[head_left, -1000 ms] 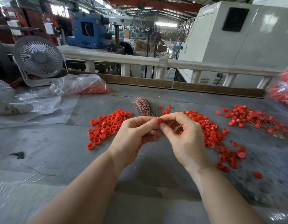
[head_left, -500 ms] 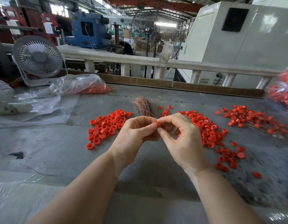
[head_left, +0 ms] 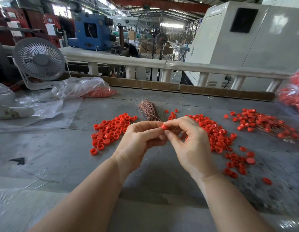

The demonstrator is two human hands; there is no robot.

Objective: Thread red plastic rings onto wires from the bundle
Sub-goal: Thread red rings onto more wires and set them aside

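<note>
Ring held at fingertips, bundle behind

Both hands meet above grey table (head_left: 44,148). Right hand (head_left: 192,144) pinches one red ring (head_left: 164,127) between thumb and forefinger. Left hand (head_left: 138,141) has fingers curled, tips touching the ring; wire too thin to see. Copper wire bundle (head_left: 149,109) lies just behind hands, between loose ring piles (head_left: 111,131)

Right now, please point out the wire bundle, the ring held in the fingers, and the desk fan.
wire bundle (head_left: 149,111), head view, middle of the copper strands.
ring (head_left: 164,127), head view, its red side between the fingertips.
desk fan (head_left: 39,59), head view, the grille's centre hub.
</note>
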